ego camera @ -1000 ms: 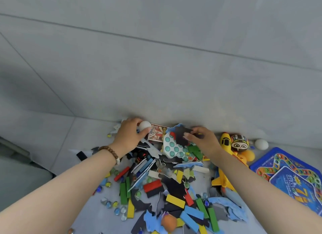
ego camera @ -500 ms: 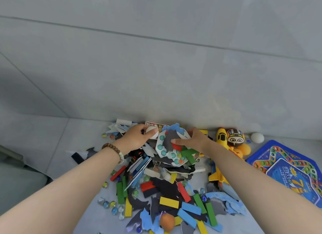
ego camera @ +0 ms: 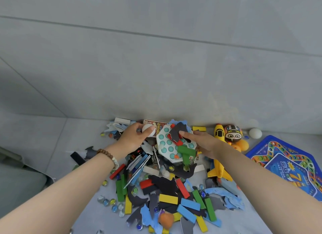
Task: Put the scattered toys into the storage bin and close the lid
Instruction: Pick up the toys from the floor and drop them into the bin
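Note:
A heap of toys lies on the grey floor against the wall: coloured wooden blocks (ego camera: 168,199), foam puzzle pieces (ego camera: 224,197), glass marbles (ego camera: 111,203). My left hand (ego camera: 134,137) grips a white ball (ego camera: 149,130) at the heap's far edge. My right hand (ego camera: 202,143) holds the right rim of a white octagonal board with teal dots (ego camera: 167,146), tilted up, with a dark foam piece, a red piece and a green piece on it. No storage bin is in view.
A yellow toy plane (ego camera: 219,153), a round cartoon-face toy (ego camera: 233,133), orange balls (ego camera: 242,144) and a second white ball (ego camera: 255,133) lie to the right. A blue game board (ego camera: 285,165) sits at far right. A dark object's edge (ego camera: 20,172) shows at lower left.
My right hand moved from a dark piece at the top to the dotted board's right rim and tilted the board up. My left hand kept the white ball.

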`<move>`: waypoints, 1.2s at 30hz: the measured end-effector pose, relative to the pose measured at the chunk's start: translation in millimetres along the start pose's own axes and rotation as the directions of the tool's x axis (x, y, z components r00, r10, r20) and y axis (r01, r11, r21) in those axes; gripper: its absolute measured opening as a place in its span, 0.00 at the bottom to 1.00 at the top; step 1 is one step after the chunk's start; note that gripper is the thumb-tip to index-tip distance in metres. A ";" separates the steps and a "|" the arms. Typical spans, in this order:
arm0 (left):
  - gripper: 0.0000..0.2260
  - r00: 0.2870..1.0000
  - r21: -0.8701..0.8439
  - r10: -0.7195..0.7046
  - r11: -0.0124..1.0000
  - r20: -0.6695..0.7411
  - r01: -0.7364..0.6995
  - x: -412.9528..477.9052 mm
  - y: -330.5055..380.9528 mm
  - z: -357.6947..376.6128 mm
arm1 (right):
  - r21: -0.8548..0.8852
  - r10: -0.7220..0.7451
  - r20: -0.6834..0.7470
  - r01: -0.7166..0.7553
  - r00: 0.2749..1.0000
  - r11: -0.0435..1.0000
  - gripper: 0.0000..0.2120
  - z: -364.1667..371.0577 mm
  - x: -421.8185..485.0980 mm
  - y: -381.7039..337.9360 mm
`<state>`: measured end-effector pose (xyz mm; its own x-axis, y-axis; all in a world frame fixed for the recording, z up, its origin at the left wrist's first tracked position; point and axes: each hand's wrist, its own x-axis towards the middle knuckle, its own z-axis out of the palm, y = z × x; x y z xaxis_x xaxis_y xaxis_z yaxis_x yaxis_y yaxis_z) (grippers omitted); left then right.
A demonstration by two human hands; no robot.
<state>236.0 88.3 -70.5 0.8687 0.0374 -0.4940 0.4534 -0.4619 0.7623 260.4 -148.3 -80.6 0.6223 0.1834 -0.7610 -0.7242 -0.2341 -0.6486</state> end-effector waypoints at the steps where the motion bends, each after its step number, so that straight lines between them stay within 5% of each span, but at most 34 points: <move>1: 0.21 1.000 -0.019 0.006 1.000 -0.008 -0.007 -2.6 1.9 -0.4 | 0.024 -0.002 -0.001 0.002 1.000 1.000 0.15 -0.1 -1.7 -1.5; 4: 0.19 1.000 -0.083 0.013 0.996 -0.010 -0.014 -16.0 11.6 -2.4 | 0.057 -0.013 -0.016 0.014 1.000 0.998 0.15 1.0 -10.7 -7.4; 10: 0.18 0.976 -0.450 -0.087 0.877 0.199 0.170 -66.9 49.7 -19.9 | 0.100 -0.045 -0.008 0.046 0.999 0.994 0.15 16.2 -63.8 -41.6; 17: 0.19 0.999 -0.519 -0.006 0.854 0.048 0.031 -177.8 98.4 -111.2 | 0.016 -0.122 -0.007 0.122 0.993 0.992 0.23 88.5 -169.4 -117.9; 22: 0.16 0.994 -0.552 0.042 0.829 -0.100 -0.091 -280.2 104.6 -204.4 | -0.009 -0.206 0.030 0.206 0.978 0.979 0.20 185.5 -252.1 -165.6; 30: 0.17 0.950 -0.567 -0.083 0.817 -0.300 -0.107 -414.1 11.9 -335.5 | -0.035 -0.176 0.267 0.192 0.947 0.981 0.21 383.2 -312.3 -168.3; 36: 0.17 0.878 -0.639 -0.307 0.769 -0.368 0.001 -448.8 -115.9 -370.5 | -0.312 -0.023 0.368 0.147 0.930 0.939 0.21 513.5 -276.9 -106.9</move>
<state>-132.4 453.4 217.8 0.6966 0.5010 -0.5136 0.4771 0.2111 0.8531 12.9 316.2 192.9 0.4861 0.5271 -0.6970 -0.4960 -0.4903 -0.7167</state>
